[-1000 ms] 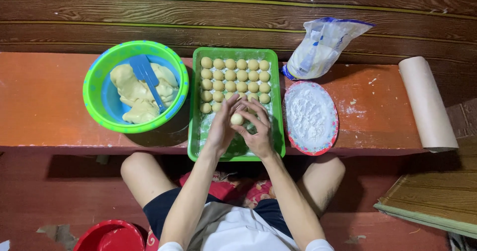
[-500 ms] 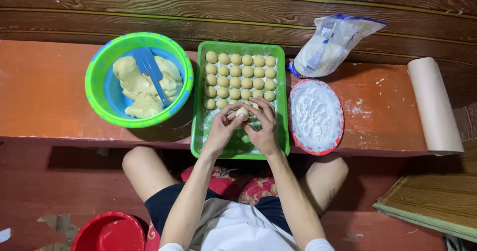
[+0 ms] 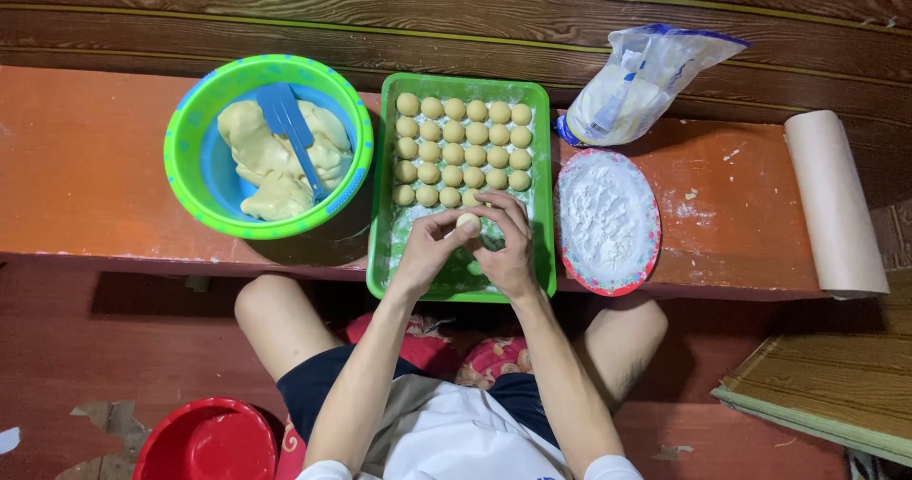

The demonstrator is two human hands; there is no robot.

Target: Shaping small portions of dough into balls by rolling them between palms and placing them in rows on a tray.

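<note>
A worn red floor and a low orange-red bench (image 3: 85, 157) set against dark wooden planks frame a seated person, knees apart, seen from above; a red basin (image 3: 204, 440) sits on the floor by the left knee; over the near end of a green tray (image 3: 380, 252) on the bench, the left hand (image 3: 429, 257) and right hand (image 3: 505, 243) meet, fingers curled in and closed around a single pale dough ball (image 3: 467, 222) pinched between the fingertips of both; just beyond the hands, rows of finished dough balls (image 3: 463, 150) fill the far half of the flour-dusted tray; to the left, a green and blue bowl (image 3: 190, 110) holds a mass of yellow dough (image 3: 261, 171) with a blue spatula (image 3: 290, 129) resting in it; to the right, a red-rimmed plate of white flour (image 3: 606, 219) lies just beside the tray; farther back, an opened plastic bag of flour (image 3: 641, 81) leans at the bench's rear edge; a roll of brown paper (image 3: 834, 200) lies at the far right end.
</note>
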